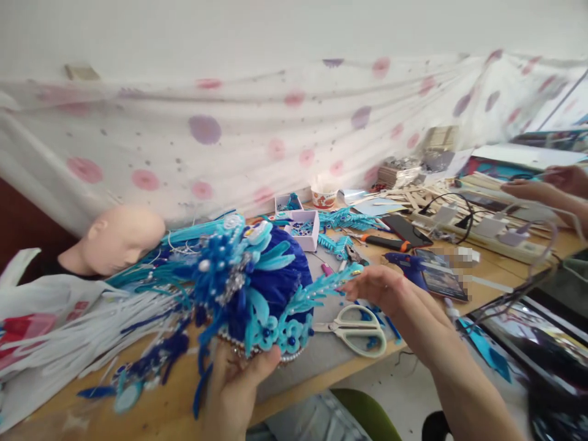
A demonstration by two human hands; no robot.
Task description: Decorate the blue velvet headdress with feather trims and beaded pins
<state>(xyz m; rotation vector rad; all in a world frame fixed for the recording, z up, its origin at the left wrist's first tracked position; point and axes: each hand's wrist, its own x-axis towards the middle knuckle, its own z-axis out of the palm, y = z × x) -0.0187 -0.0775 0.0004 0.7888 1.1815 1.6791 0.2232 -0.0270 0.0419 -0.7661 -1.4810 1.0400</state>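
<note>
A blue headdress (280, 269) with pearls, light-blue flowers and plume-like pieces is tilted above the table. My left hand (239, 376) grips its lower rim, thumb on the front edge and the other fingers mostly hidden beneath. From its right side a light-blue beaded sprig (321, 288) sticks out. My right hand (381, 285) has its fingertips closed at the sprig's tip. Below that hand, cream-handled scissors (361, 331) lie on a grey mat (294, 376), blades partly hidden by the headdress. Long blue and white strands trail off to the left.
A mannequin head (122, 239) lies at the left. Small white boxes (303, 228), a paper cup (324, 193), pliers (356, 256) and a blue glue gun (407, 264) stand or lie behind. At right are a power strip (514, 248), a phone (441, 275) and another person's hand (546, 190).
</note>
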